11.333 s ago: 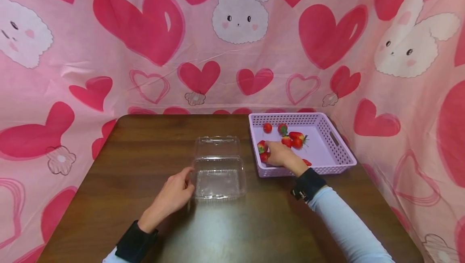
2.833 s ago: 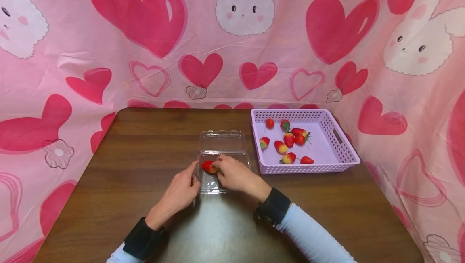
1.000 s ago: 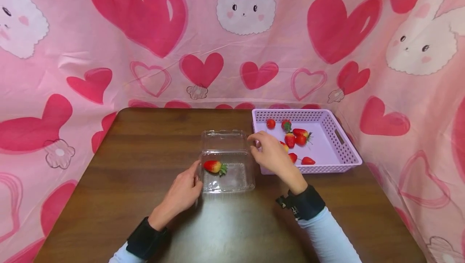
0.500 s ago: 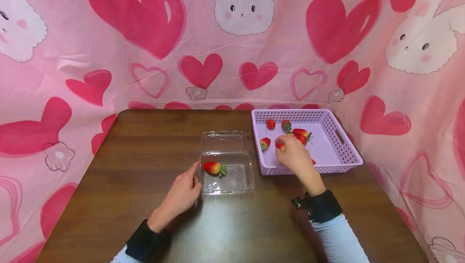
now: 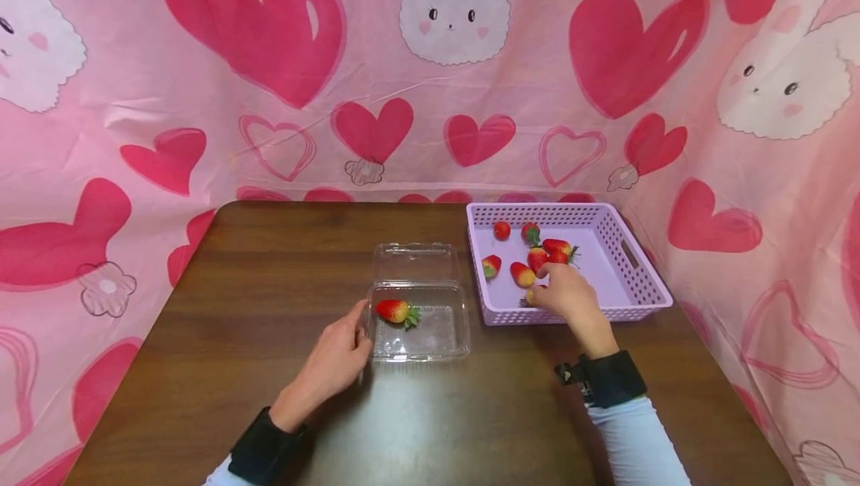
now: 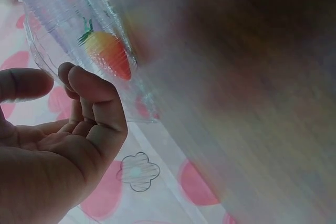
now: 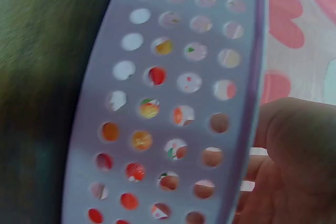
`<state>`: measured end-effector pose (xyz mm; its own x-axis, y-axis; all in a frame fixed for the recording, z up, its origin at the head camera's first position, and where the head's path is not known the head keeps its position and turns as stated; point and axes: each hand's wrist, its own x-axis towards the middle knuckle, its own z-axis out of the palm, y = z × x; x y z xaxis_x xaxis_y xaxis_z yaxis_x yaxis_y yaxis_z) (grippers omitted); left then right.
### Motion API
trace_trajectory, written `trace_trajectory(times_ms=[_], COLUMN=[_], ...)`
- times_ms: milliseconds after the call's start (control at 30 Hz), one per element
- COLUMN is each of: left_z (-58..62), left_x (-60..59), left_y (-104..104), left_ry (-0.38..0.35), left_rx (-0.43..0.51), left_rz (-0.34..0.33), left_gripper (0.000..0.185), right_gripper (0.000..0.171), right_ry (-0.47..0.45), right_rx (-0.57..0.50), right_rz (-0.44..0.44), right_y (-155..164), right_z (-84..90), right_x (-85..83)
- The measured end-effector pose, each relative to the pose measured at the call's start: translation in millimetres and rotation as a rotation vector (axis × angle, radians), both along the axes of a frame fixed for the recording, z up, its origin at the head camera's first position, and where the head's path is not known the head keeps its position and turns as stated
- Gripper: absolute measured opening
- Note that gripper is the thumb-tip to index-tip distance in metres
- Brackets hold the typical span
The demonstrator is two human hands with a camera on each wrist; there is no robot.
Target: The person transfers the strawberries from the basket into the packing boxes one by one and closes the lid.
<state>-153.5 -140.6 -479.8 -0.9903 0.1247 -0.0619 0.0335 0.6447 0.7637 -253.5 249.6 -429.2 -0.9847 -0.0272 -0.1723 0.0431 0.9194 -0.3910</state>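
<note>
A clear plastic clamshell box (image 5: 437,338) lies open at the table's middle, its lid (image 5: 411,262) folded back. One strawberry (image 5: 393,310) lies inside, also visible through the wall (image 6: 107,53) in the left wrist view. My left hand (image 5: 359,333) rests its relaxed fingers against the box's left side. My right hand (image 5: 540,293) reaches into the lilac perforated basket (image 5: 634,258). Its fingers curl round a strawberry (image 5: 529,296) lying near the front wall. In the right wrist view, the basket wall (image 7: 173,77) fills the picture, with my right hand (image 7: 294,150) behind it.
Several more strawberries (image 5: 521,274) lie loose toward the basket's back and left. The dark wooden table (image 5: 269,284) is enclosed by pink heart-and-bunny cloth (image 5: 430,83) at the back and both sides. The basket sits at the table's back right corner.
My right hand left the clamshell box, where it had set down a strawberry. It went into the basket and moved toward the front wall onto another berry. My left hand stayed at the box.
</note>
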Motion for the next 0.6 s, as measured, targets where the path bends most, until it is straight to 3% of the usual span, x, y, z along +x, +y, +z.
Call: trace_trajectory(times_ms=[600], left_z=[3.2], left_x=[4.7], left_y=[0.2], left_ry=[-0.059], left_rx=[0.035], left_rz=[0.012], left_gripper=[0.068], right_gripper=[0.047], right_ry=[-0.017], right_rx=[-0.004], right_rz=[-0.025], right_y=[8.8], right_z=[-9.1], right_x=[4.0])
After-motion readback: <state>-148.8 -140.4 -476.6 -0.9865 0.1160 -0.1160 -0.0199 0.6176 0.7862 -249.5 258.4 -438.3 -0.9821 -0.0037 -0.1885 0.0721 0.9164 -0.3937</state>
